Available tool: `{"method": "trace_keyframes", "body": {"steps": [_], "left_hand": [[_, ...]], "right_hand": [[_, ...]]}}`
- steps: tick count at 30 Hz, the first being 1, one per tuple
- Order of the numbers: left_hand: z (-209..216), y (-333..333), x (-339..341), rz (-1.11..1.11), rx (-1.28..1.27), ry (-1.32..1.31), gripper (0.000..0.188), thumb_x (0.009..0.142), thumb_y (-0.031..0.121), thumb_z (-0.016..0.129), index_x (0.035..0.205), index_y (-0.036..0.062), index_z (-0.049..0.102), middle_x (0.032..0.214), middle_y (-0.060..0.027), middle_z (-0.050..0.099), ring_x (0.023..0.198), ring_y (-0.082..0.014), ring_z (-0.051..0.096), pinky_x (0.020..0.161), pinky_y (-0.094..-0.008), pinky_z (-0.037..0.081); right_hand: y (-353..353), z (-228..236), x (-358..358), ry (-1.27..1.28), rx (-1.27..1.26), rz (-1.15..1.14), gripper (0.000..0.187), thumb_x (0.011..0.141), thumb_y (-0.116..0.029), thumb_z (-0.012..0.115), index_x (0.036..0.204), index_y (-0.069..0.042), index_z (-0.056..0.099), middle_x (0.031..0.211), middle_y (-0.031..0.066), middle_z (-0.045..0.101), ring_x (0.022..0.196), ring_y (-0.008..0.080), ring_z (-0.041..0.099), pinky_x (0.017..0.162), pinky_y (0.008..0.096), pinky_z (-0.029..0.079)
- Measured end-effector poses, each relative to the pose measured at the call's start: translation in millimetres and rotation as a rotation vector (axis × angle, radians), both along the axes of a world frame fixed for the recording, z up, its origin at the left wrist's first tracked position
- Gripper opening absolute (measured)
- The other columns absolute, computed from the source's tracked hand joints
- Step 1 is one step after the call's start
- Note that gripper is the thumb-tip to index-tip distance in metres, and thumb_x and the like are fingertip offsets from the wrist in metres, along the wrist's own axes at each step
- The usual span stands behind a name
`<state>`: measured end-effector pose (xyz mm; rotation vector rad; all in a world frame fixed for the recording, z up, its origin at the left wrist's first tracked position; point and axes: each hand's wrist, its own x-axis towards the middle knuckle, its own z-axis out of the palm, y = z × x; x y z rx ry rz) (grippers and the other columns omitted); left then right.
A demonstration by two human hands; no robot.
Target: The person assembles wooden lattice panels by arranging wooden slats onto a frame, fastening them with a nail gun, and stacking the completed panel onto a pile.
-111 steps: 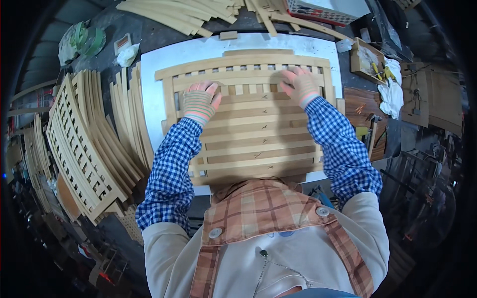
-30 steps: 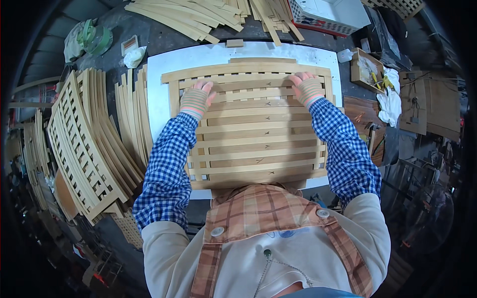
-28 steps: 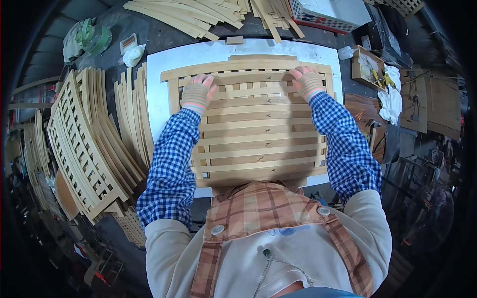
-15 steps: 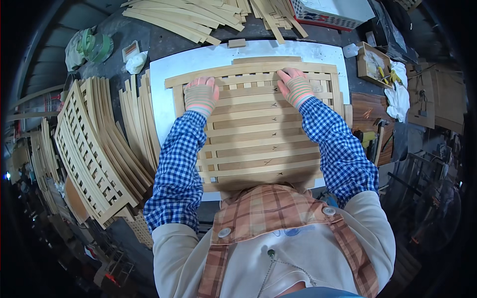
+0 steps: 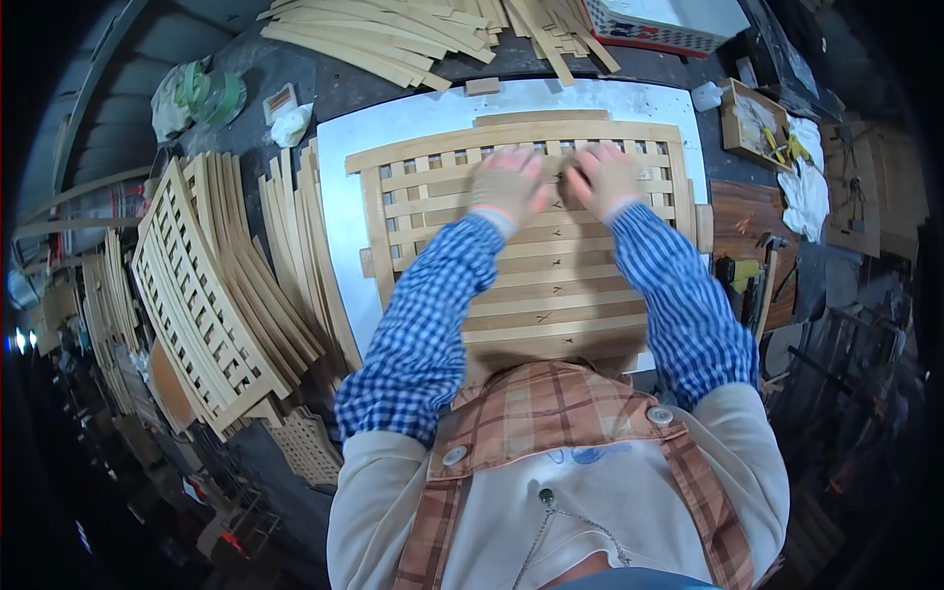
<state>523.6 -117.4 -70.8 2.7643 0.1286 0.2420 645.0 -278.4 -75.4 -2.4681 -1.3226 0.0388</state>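
A wooden lattice panel (image 5: 551, 317) of crossed slats in a frame lies flat on a white board (image 5: 337, 211). My left hand (image 5: 509, 183), in a striped glove, rests on its upper middle slats, fingers spread forward and a little blurred. Close beside it, my right hand (image 5: 604, 179), gloved alike, lies on the same slats with its thumb apart from the fingers. Both hands look open and I see nothing gripped in them. Small dark marks run down the middle of the slats. The panel's lower left part is hidden by my left sleeve.
More lattice panels (image 5: 202, 315) and curved slats (image 5: 305, 231) are stacked at the left. Loose strips (image 5: 379, 39) lie at the far edge, near a box (image 5: 669, 25). A wooden tray (image 5: 752, 123), white cloth (image 5: 806, 202) and hammer (image 5: 769, 265) are at the right.
My left hand has moved right from the panel's upper left to its middle. My right hand has shifted slightly, so the two are now close together.
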Motion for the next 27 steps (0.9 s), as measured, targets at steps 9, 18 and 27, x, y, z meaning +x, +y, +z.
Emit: {"method": "trace_keyframes", "body": {"steps": [9,18,27], "left_hand": [[-9.5,-26.2,40.6,0.227,0.072,0.403,0.04,0.083,0.039,0.052,0.112,0.0109,0.057,0.114,-0.0063,0.056,0.109,-0.024,0.048,0.091,-0.0432,0.037],[-44.2,-25.2,28.3,0.222,0.089,0.01,0.03,0.08,0.034,0.056,0.102,0.0131,0.058,0.103,-0.0042,0.056,0.099,-0.0234,0.05,0.086,-0.0431,0.038],[-47.0,-28.3,27.3,0.201,0.126,-0.079,0.031,0.08,0.029,0.058,0.106,0.0115,0.057,0.103,-0.0036,0.057,0.098,-0.0217,0.051,0.086,-0.0399,0.04]], "right_hand": [[-311.9,8.5,-49.6,0.205,-0.497,-0.953,0.084,0.074,-0.023,0.07,0.14,-0.003,0.021,0.119,0.026,0.049,0.108,0.037,0.05,0.092,0.0409,0.041],[-277.3,81.4,-21.2,1.316,1.129,-1.068,0.043,0.081,-0.034,0.059,0.111,-0.004,0.05,0.077,0.0023,0.05,0.061,0.0157,0.046,0.059,0.0302,0.041],[-130.6,63.8,27.7,1.482,0.671,-0.759,0.04,0.079,-0.043,0.066,0.075,-0.006,0.052,0.055,0.0073,0.053,0.041,0.0172,0.05,0.037,0.0268,0.038]]}}
